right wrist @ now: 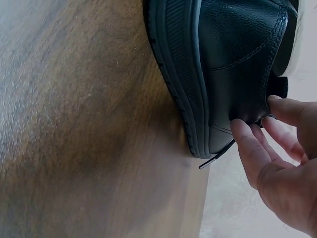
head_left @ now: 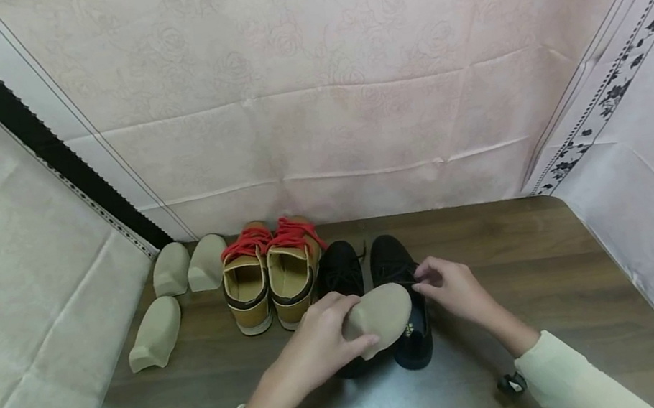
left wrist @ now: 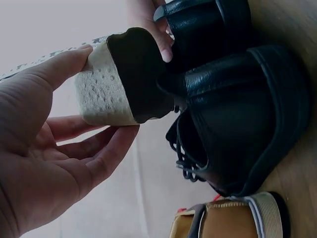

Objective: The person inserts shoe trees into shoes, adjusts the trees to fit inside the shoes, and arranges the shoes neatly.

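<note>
My left hand point(head_left: 327, 335) grips a beige moulded shoe insert point(head_left: 386, 314) between thumb and fingers, over the heels of two black lace-up shoes. In the left wrist view the insert point(left wrist: 101, 87) shows a pitted beige outside and a dark end. My right hand point(head_left: 453, 284) is at the right black shoe point(head_left: 413, 345), its thumb and fingertips pinching at the lacing edge. A loose lace end point(right wrist: 215, 156) hangs beside those fingers in the right wrist view; what exactly lies between them is partly hidden. The left black shoe point(head_left: 341, 271) stands alongside, half covered by my left hand.
Left of the black shoes stand two tan shoes point(head_left: 246, 287) with red laces. Three more beige inserts point(head_left: 155, 332) lie at the far left. A pale patterned cloth point(head_left: 313, 126) hangs behind the brown wooden surface point(head_left: 506, 252), with cloth at both sides too.
</note>
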Demonstrator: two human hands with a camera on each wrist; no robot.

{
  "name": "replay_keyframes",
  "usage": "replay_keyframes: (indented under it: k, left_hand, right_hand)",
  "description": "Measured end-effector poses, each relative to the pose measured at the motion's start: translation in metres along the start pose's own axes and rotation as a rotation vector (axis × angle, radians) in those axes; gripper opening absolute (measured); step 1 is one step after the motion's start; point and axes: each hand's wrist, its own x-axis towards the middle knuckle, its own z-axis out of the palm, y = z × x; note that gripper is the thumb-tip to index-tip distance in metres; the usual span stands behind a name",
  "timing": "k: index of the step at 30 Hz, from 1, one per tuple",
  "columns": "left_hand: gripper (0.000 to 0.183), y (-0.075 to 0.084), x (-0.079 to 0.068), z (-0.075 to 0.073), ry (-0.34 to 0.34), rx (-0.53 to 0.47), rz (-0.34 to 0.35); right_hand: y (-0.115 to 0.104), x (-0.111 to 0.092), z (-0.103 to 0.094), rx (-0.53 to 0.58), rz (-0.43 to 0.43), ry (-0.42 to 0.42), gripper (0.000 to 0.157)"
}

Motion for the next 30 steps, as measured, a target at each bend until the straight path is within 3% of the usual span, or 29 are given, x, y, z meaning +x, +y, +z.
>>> replay_keyframes:
  k: [17, 30]
  left_hand:
    - [0.06, 0.02, 0.02, 0.019, -0.017, 0.008, -0.027]
    - [0.065, 0.026, 0.028, 0.036, -0.019, 0.062, -0.041]
  right_hand:
    - [0.0, 0.002, -0.001, -0.007, -0.015, -0.007, 0.011]
    - [-0.002, 0.001, -0.002, -0.001, -0.034, -0.018, 0.012]
